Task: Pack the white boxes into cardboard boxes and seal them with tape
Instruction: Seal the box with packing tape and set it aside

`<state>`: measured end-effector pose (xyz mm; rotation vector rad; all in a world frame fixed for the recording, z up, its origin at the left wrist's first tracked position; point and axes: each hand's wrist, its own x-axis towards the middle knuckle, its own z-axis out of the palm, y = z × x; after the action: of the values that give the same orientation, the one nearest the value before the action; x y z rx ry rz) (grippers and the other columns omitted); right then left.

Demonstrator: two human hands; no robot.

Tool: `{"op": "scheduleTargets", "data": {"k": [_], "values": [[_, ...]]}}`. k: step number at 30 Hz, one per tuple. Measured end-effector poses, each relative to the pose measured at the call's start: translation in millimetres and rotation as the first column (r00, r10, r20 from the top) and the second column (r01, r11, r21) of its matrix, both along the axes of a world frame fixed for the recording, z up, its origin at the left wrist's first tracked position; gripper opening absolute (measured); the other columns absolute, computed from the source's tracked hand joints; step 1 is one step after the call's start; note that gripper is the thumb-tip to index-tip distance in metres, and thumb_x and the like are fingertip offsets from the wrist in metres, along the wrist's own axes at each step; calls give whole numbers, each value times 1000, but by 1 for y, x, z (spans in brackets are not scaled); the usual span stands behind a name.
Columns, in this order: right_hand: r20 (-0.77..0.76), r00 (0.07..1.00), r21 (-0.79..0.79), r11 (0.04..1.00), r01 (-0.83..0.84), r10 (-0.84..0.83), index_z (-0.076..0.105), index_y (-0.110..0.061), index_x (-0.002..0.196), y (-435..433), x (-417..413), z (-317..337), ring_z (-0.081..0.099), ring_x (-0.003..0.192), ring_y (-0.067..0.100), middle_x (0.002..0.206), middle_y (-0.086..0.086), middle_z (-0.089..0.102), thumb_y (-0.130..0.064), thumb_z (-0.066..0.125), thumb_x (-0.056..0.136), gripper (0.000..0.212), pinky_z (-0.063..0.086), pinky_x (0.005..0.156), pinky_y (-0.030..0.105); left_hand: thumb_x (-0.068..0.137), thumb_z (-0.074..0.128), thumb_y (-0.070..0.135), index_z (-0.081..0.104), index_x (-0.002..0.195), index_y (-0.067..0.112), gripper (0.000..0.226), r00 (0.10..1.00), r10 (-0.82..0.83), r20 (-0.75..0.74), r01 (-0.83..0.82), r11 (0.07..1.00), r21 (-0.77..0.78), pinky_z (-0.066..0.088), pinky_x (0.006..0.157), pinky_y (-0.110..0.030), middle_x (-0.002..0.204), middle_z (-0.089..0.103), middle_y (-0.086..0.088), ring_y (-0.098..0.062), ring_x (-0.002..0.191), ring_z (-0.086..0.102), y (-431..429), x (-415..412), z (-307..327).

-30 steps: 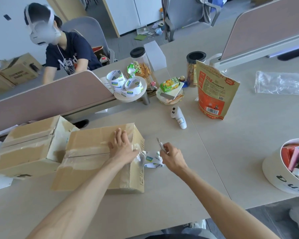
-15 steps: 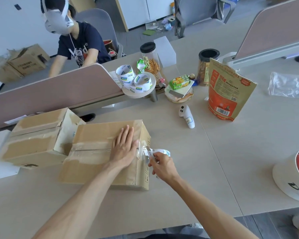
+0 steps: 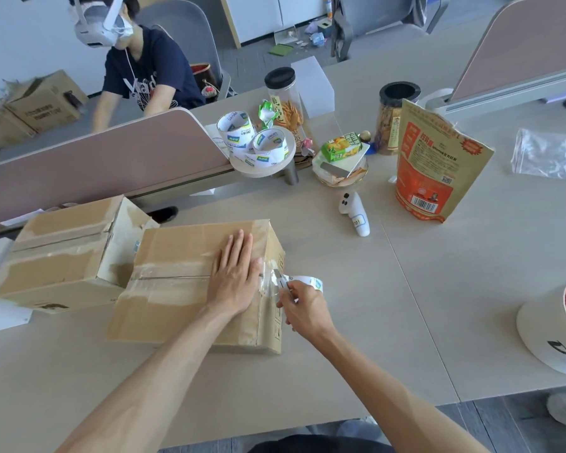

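Pale desk [image 3: 389, 322] in front: the right hand [image 3: 303, 310] pinches a small cutter [image 3: 280, 280] at the tape running off the cardboard box [image 3: 177, 253], with the tape roll [image 3: 311, 283] just beyond. The left hand [image 3: 236, 276] lies spread flat on the box's taped seam. A slipping blade could nick that nearby thumb, or a slack strip could tear ragged.

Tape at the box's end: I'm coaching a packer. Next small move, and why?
Probably cut now: the right hand holds a cutter at the tape strip running from the cardboard box to the tape roll, and the left hand presses the top flat.
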<state>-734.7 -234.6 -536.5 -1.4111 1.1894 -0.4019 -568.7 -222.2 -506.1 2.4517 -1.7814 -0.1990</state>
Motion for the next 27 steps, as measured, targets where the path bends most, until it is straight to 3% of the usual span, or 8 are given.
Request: {"op": "scheduleTargets", "data": {"k": [4,8,12,14,18,20,25,27], "values": [[-17,1000,6,1000,-13,14,58,-10,87,0,2,1,56,52,8,83,-2,72,-31,46,99,28,48,52,27,85,-2,57,10,155,20,80,1000,-4,7,4,1000,0,5,122,-39,163,4,2,-15,150,0,0,1,-1],[-24,1000,-17,1000,10,-10,59,-7,88,2,6,1,64,65,23,81,0,71,-31,46,97,29,53,59,36,87,2,54,14,155,17,78,999,-16,38,16,1000,-10,7,121,-40,163,8,-2,-19,150,5,0,2,-3],[-32,999,-6,1000,-11,11,59,-11,90,2,4,1,61,62,14,83,-3,72,-32,46,98,26,52,61,32,86,1,54,12,155,17,79,999,-15,28,16,1000,-7,6,121,-40,163,6,-1,-18,150,3,0,1,-3],[-47,999,-16,999,-29,28,59,-9,89,1,5,1,62,62,18,84,0,72,-32,45,99,29,55,62,35,86,0,55,11,155,18,79,999,-14,29,14,1000,-2,4,121,-39,163,4,0,-17,150,1,-1,2,-3],[-105,989,-72,991,-112,104,49,-10,73,-3,6,-1,55,59,24,85,10,73,-31,43,101,36,57,63,47,86,-1,54,9,155,18,78,999,-15,41,14,1000,6,3,121,-39,163,3,0,-16,150,-1,0,2,-4],[-141,978,-97,981,-168,153,50,-5,76,-5,4,-4,50,60,22,87,14,72,-28,42,101,35,57,64,49,85,-2,54,8,155,19,79,999,-11,37,11,1000,13,2,121,-38,163,2,1,-16,150,-1,0,1,-3],[-218,943,-136,949,-286,253,51,-14,77,0,-8,-3,62,76,35,89,18,68,-28,43,100,28,57,71,44,86,-1,53,12,155,18,79,1000,-5,27,5,1000,-8,4,121,-41,163,5,0,-18,150,2,0,0,-3],[-221,934,-137,939,-315,281,50,-10,76,3,-12,-3,62,83,39,90,20,67,-27,42,99,30,56,71,47,86,-1,53,11,155,18,79,1000,-6,25,7,1000,-6,3,121,-42,163,5,0,-18,150,1,0,0,-4]]}}
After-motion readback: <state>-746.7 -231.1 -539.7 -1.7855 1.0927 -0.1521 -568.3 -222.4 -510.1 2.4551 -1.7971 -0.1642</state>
